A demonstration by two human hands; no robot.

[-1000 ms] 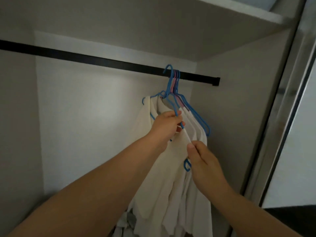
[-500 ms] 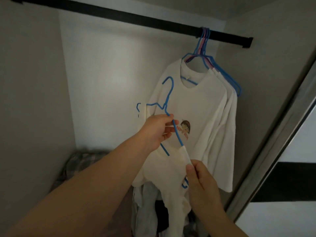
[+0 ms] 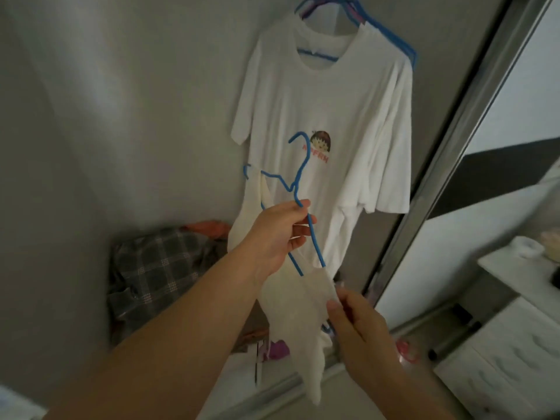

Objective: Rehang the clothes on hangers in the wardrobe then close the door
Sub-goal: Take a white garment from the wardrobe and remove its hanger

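The left hand (image 3: pixel 274 234) grips the blue hanger (image 3: pixel 298 189) at the neck, below the hook, fingers curled round the wire. The right hand (image 3: pixel 356 325) pinches the edge of a cream garment (image 3: pixel 291 301) between thumb and fingers. The garment sits only partly on the hanger: one end is draped over the far shoulder of the wire, the near end is bunched at the lower arm, and the rest trails down toward the wardrobe floor. The hanger is held low, in front of the hung T-shirt (image 3: pixel 327 116), well below the rail, which is out of view.

Hazards from this position:

1. Slip-off. The fabric is seated on one shoulder only. If the hanger tilts further, the garment is likely to slide off and drop onto the plaid cloth (image 3: pixel 151 268) heaped on the floor.
2. Snagging. The free hook points at the T-shirt. Lifting without clearance could catch its cloth or the hangers (image 3: pixel 351 13) above and pull a hung item down.
3. Uneven pull. A hard tug by the right hand could twist the wire in the left-hand grip.
4. Door obstruction. Items lie near the door track (image 3: pixel 303 386); trailing fabric there could jam the sliding door (image 3: pixel 472 122) when it is closed.
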